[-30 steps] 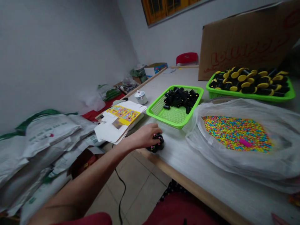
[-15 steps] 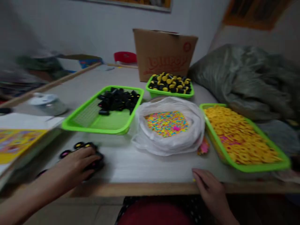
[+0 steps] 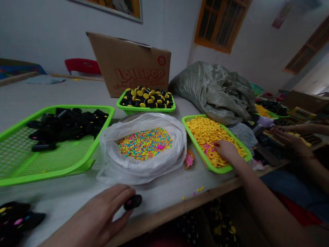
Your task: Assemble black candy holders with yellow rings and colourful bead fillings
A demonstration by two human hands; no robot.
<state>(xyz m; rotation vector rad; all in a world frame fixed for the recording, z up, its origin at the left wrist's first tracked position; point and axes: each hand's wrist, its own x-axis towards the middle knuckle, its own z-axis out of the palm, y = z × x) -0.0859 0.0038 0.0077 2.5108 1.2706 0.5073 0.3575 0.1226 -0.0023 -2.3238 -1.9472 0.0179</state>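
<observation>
My left hand point(image 3: 102, 209), near the table's front edge, pinches a small black container point(image 3: 133, 202) between thumb and fingers; a pink spot shows in its end. My right hand point(image 3: 227, 151) reaches into a green basket of yellow ring-shaped pieces point(image 3: 205, 125), its fingers bent down onto them beside some small pink bits. Whatever its fingertips hold is hidden. A white plastic bag point(image 3: 144, 171) of small coloured candy beads point(image 3: 146, 144) lies open between the hands, with one pink piece on the beads. Further black containers point(image 3: 19, 219) are grouped at the lower left.
Left of the bag stands a green basket point(image 3: 77, 164) with black containers. Behind the bag, another green basket point(image 3: 149, 109) holds black containers with yellow caps. A cardboard box point(image 3: 133, 68) and a grey sack point(image 3: 213, 89) stand behind. At right, another person's hands point(image 3: 290, 139) are working.
The view has swung right. My left hand has left the black group with one container in its fingers. My right hand has gone from the table edge into the yellow pieces.
</observation>
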